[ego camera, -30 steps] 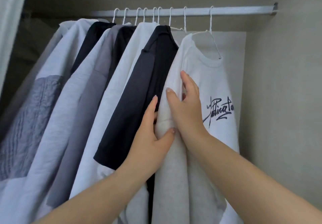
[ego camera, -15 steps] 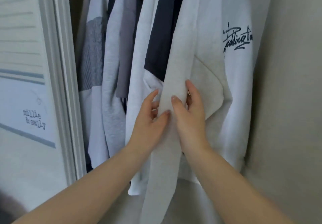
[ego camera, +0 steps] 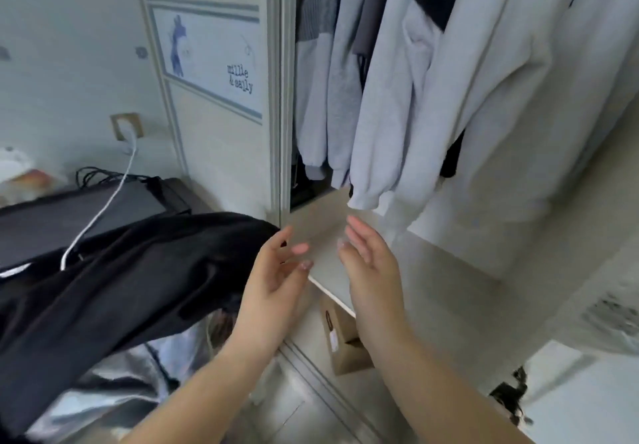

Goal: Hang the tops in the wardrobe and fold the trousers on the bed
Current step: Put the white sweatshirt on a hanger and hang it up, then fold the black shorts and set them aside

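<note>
Head view — hanging tops [ego camera: 432,73] cropped above; left hand [ego camera: 273,271], right hand [ego camera: 368,264] empty

Hands: left hand [ego camera: 273,272] and right hand [ego camera: 371,265] empty, fingers relaxed, below hanging tops [ego camera: 397,98].
Left: black garment [ego camera: 121,277], white cable [ego camera: 103,208].
Wardrobe door [ego camera: 214,63]: printed picture.
</note>
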The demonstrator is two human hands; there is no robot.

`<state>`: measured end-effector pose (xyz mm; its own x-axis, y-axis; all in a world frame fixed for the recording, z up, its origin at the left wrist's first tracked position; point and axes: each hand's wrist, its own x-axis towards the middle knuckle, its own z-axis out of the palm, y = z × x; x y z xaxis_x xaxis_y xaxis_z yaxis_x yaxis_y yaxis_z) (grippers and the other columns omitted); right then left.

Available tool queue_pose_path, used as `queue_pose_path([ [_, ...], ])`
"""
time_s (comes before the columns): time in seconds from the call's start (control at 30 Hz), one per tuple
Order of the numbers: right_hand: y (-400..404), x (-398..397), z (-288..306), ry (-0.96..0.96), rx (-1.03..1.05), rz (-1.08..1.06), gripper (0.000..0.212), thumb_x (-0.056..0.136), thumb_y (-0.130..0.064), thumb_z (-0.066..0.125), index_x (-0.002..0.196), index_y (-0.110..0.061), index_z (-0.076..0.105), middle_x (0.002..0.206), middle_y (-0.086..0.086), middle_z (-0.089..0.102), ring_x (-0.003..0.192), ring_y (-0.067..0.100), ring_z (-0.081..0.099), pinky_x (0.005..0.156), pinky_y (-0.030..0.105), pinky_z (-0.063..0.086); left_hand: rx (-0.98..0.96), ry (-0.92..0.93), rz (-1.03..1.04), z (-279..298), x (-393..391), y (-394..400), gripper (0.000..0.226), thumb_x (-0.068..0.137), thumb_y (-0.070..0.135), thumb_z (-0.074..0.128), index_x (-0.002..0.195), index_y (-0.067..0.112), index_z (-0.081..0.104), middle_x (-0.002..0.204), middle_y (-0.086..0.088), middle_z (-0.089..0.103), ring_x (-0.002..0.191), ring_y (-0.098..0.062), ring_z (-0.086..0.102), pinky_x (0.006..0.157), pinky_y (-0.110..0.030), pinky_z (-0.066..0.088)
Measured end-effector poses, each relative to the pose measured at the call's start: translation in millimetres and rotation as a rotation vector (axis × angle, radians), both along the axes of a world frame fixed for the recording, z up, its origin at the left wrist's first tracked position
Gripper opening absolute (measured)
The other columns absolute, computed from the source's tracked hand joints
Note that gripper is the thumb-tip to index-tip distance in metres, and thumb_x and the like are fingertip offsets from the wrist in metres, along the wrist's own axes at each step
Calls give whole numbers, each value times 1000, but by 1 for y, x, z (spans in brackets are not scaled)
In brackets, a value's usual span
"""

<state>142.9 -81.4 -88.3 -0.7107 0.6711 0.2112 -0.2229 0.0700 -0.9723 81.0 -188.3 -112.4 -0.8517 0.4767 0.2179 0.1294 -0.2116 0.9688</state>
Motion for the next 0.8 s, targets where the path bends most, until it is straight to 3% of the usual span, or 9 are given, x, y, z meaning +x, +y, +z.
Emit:
queue_pose_path([
  [0.2, -92, 10, -35, -92, -53, 291, 30, 93, -13, 58, 108, -40, 61, 124, -6, 61, 116, -1, 56, 95, 22, 45, -69, -68, 218, -41, 42, -106, 41, 92, 7, 56, 120, 36, 52, 109, 9, 66, 98, -11, 64, 79, -15, 50],
  [0.4, -208, 7, -58, -219, -50, 601, 28, 93, -16, 57, 103, -41, 62, 118, -14, 63, 111, -4, 57, 97, 25, 45, -153, -151, 539, -79, 81, -235, 39, 92, 11, 58, 114, 43, 54, 109, 12, 66, 98, -9, 63, 84, -26, 50],
  [0.5, -276, 12, -63, -266, -37, 770, 26, 93, -17, 57, 107, -39, 62, 118, -13, 63, 110, -5, 58, 99, 26, 45, -148, -192, 676, -86, 107, -300, 37, 90, 23, 61, 113, 50, 55, 110, 16, 65, 97, -11, 65, 79, -27, 51],
  [0.57, -329, 20, -65, -303, -46, 863, 25, 93, -17, 57, 108, -37, 63, 116, -13, 64, 110, -2, 59, 102, 31, 45, -135, -217, 777, -89, 129, -347, 36, 86, 27, 62, 115, 46, 55, 109, 14, 66, 95, -8, 65, 77, -23, 49],
  [0.67, -402, 36, -72, -333, -70, 991, 25, 93, -13, 57, 104, -35, 63, 108, -17, 65, 105, -4, 61, 103, 34, 45, -47, -270, 907, -92, 161, -407, 38, 91, 3, 59, 115, 31, 56, 99, 10, 69, 83, -4, 66, 69, -15, 50],
  [0.8, -507, 64, -83, -378, -88, 1176, 25, 93, -10, 57, 101, -33, 64, 103, -18, 66, 102, -4, 61, 104, 35, 45, -41, -319, 1097, -97, 210, -495, 37, 91, -1, 56, 114, 27, 55, 101, 4, 67, 84, -5, 63, 74, -16, 51],
])
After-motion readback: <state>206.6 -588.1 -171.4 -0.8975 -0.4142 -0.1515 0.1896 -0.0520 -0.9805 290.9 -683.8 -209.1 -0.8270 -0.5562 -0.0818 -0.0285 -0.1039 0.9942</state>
